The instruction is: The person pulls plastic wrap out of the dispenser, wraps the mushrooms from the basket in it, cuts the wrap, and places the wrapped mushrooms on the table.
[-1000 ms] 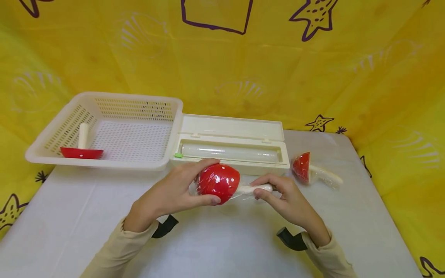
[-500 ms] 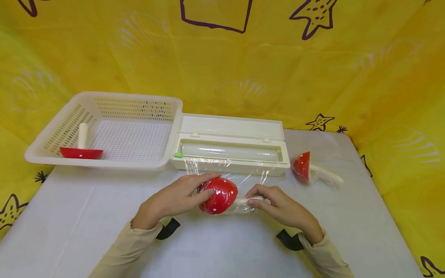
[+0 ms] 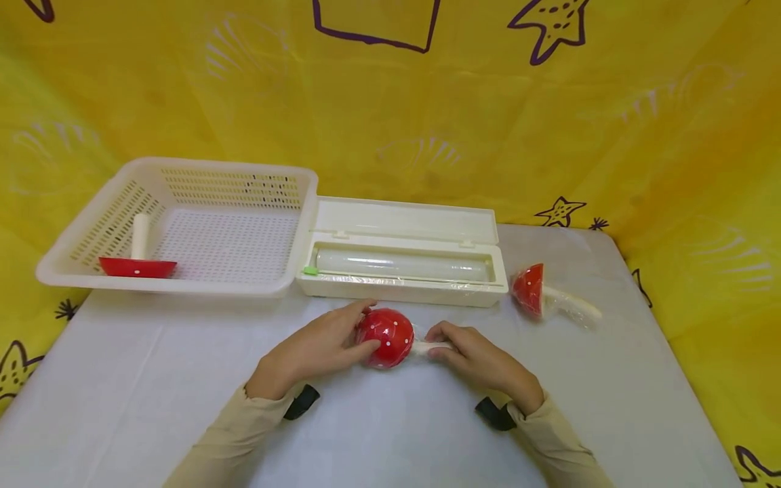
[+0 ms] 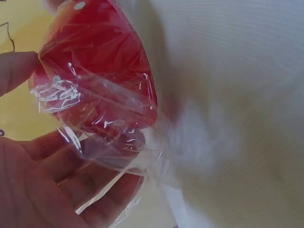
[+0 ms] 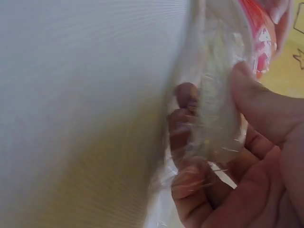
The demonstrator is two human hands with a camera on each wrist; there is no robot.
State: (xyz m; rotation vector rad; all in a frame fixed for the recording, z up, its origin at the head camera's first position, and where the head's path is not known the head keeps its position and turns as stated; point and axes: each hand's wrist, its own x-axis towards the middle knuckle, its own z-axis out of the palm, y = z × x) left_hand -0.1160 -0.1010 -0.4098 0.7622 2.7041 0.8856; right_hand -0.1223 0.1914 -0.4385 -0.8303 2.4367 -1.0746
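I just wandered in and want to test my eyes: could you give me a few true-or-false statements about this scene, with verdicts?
1. The left hand holds a red cap. True.
2. The right hand hangs free. False: it grips the white stem.
3. The long box has its lid open. True.
4. The basket holds three mushrooms. False: it holds one mushroom.
5. Another mushroom lies right of the box. True.

A spotted red mushroom (image 3: 390, 339), wrapped in clear film (image 4: 57, 95), points its white stem (image 3: 422, 348) rightward.
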